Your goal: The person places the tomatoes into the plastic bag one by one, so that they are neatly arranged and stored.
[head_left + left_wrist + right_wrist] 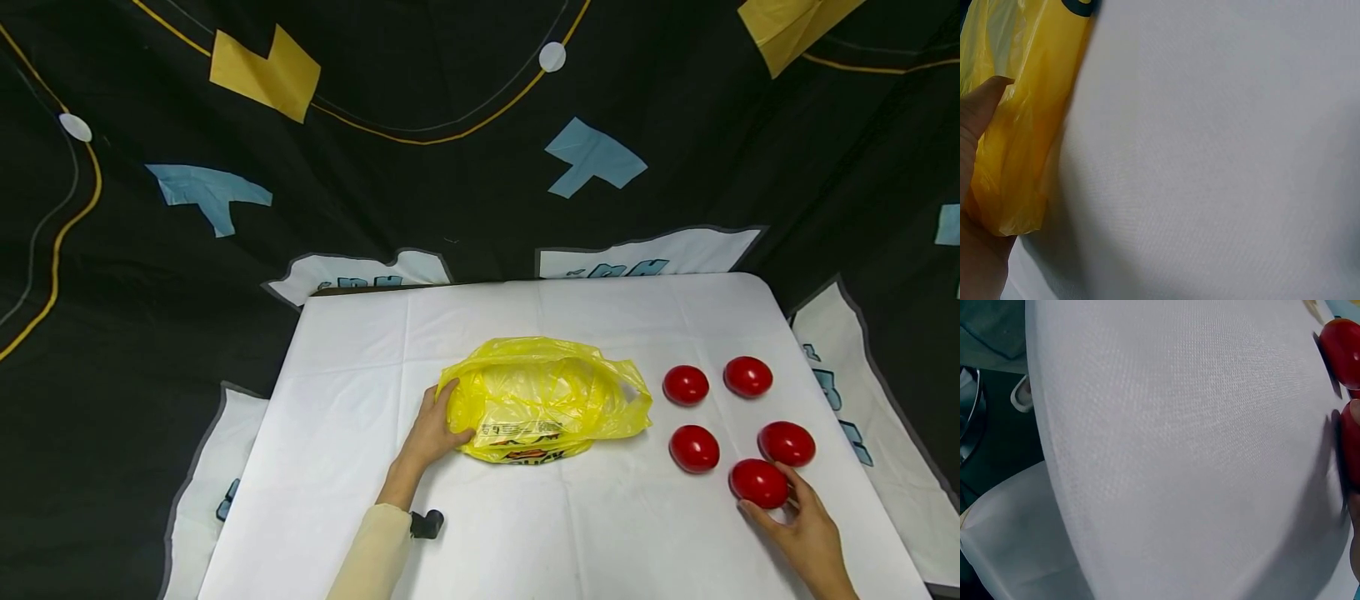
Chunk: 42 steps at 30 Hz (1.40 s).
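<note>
A crumpled yellow plastic bag (540, 400) with dark printing lies in the middle of the table, its mouth toward the right. My left hand (433, 425) grips its left end, thumb in front and fingers behind; in the left wrist view the thumb (985, 103) presses on the thin plastic. At the table's right side, my right hand (810, 529) holds a glossy red oval object (758, 483) between thumb and fingers. Right behind it sits another red oval (787, 442). The right wrist view catches only part of the held red oval (1350, 447) at its edge.
Several more red ovals stand between bag and right edge: one at the front (693, 448), one behind it (686, 385), one at the far right (747, 377). A white cloth (510, 533) covers the table. A dark patterned curtain (420, 200) hangs behind.
</note>
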Tool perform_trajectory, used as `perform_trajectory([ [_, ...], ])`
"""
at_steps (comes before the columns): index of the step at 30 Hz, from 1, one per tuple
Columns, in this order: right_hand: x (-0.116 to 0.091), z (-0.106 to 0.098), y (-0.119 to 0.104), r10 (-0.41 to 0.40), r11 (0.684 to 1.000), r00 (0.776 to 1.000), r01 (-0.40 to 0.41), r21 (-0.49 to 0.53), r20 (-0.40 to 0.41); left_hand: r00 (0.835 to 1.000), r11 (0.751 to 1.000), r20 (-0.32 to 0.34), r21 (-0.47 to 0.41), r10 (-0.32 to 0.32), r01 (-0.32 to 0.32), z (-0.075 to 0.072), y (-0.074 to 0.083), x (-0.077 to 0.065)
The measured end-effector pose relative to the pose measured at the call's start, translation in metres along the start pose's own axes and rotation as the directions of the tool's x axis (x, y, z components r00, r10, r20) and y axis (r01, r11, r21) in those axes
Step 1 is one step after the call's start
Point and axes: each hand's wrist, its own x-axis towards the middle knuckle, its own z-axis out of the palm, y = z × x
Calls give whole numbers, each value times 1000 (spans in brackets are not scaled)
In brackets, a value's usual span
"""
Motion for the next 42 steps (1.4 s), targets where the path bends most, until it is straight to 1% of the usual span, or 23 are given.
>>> perform_trajectory([
  [5, -1, 1, -1, 44, 999, 999, -44, 31, 6, 1000, 1000, 4, -3, -8, 8, 0, 0, -1],
  [10, -5, 2, -4, 42, 998, 999, -42, 35, 8, 1000, 1000, 8, -4, -7, 7, 1, -1, -3],
  [15, -12, -2, -9, 30, 998, 999, -29, 50, -22, 1000, 1000, 4, -4, -1, 1, 0, -2, -2],
  [21, -19, -11, -20, 20, 995, 997, -13, 97, -73, 1000, 1000, 1, -4, -2, 2, -2, -2, -1],
  [24, -24, -14, -26, -14, 994, 996, 24, 109, -92, 1000, 1000, 3, 2, -6, 6, -3, -2, 0],
  [27, -29, -17, -33, -54, 992, 994, 65, 112, -93, 1000, 1000, -1, 3, -2, 2, -3, -3, 0],
  [32, -37, -18, -50, -136, 980, 985, 149, 132, -104, 1000, 1000, -4, -5, -1, 1, -3, -1, -1],
  [37, -42, -15, -64, -252, 959, 960, 265, 102, -124, 1000, 1000, 5, -2, -7, 7, -3, 1, 0],
  [40, -44, -14, -71, -303, 944, 945, 316, 100, -122, 1000, 1000, 11, 2, -12, 12, -2, 2, -1],
  [42, -44, -13, -74, -320, 939, 940, 331, 92, -114, 1000, 1000, 11, 0, -13, 13, -2, 2, -1],
])
